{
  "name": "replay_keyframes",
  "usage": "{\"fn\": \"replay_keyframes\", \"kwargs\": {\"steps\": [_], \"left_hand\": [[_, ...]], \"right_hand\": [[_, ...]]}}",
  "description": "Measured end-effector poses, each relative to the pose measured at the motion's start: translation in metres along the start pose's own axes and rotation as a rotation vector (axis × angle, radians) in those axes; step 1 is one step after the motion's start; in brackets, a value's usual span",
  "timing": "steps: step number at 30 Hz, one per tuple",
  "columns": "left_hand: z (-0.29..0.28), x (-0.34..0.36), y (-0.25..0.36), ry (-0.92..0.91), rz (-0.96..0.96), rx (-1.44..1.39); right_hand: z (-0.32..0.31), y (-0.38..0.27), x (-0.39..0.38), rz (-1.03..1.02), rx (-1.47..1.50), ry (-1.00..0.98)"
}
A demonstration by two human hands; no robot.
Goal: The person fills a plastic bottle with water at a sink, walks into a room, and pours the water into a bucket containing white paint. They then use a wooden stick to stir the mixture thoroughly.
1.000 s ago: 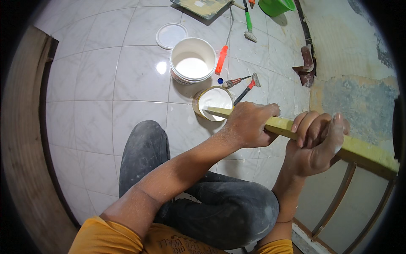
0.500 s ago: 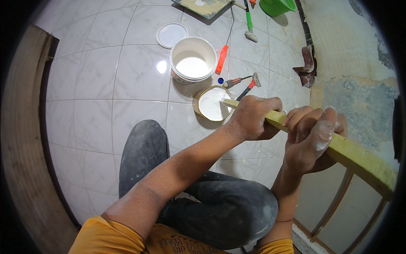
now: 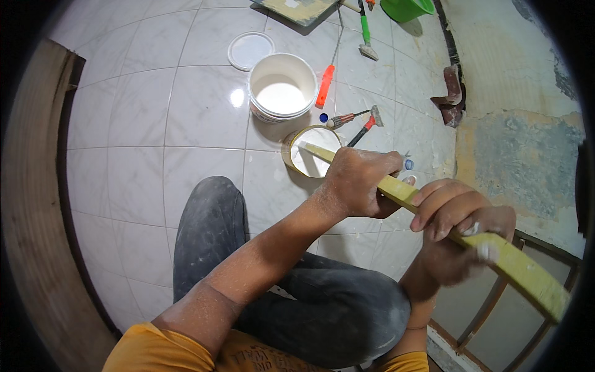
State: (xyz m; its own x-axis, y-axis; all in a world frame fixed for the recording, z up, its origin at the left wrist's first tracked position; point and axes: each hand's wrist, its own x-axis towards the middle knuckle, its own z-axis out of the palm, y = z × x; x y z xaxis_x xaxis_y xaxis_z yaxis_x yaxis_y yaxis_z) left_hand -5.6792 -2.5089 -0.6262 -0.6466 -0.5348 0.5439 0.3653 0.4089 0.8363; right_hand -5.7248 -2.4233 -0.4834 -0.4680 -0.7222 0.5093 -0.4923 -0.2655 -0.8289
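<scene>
A long yellowish-green wooden batten [image 3: 520, 266] runs slantwise from the right side toward the middle. My left hand [image 3: 361, 181] is closed around it nearer its far end. Farther back along the batten, my right hand [image 3: 462, 226] also grips it, with white residue on the thumb, which is slightly blurred. The batten's whitened tip lies over or in the white material in a short round tub [image 3: 289, 150]; I cannot tell how deep. Just behind that tub stands a larger white bucket [image 3: 260, 111] with white contents.
On the tiled floor [image 3: 118, 180] lie a white lid [image 3: 251, 50], an orange-handled tool [image 3: 325, 87], a screwdriver [image 3: 347, 118], a red-and-black scraper [image 3: 367, 127], and a green-handled scraper [image 3: 365, 37]. A green bucket [image 3: 406, 8] stands far right. A wooden board [image 3: 37, 204] edges the left; a patchy wall [image 3: 520, 149] the right.
The batten's tip has moved left across the tub. Both hands have shifted slightly left and nearer to me, and the right hand's grip has turned, its thumb now lower.
</scene>
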Motion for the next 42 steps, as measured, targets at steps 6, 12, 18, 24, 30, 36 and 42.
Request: {"fn": "replay_keyframes", "kwargs": {"steps": [6,12,18,24,30,36,42], "left_hand": [[0.016,0.002,-0.009,0.079,0.08,-0.008],[0.028,0.0,-0.007,0.105,0.037,-0.08],[0.023,-0.004,0.004,0.063,-0.03,-0.036],[0.0,-0.008,0.008,0.036,-0.002,0.062],[-0.01,-0.007,-0.003,0.045,0.039,0.007],[-0.004,-0.005,-0.012,0.13,0.063,-0.097],[0.001,-0.007,-0.011,0.164,0.017,-0.152]], "right_hand": [[-0.018,-0.039,0.011,-0.061,-0.001,0.035],[-0.011,-0.04,0.012,-0.051,-0.005,0.044],[-0.012,-0.043,0.025,0.042,-0.084,0.157],[-0.004,-0.05,0.022,0.068,0.026,0.239],[0.016,-0.062,0.012,0.08,0.017,0.172],[0.042,-0.057,0.014,0.035,-0.07,0.248],[0.066,-0.057,0.026,0.061,-0.251,0.343]]}}
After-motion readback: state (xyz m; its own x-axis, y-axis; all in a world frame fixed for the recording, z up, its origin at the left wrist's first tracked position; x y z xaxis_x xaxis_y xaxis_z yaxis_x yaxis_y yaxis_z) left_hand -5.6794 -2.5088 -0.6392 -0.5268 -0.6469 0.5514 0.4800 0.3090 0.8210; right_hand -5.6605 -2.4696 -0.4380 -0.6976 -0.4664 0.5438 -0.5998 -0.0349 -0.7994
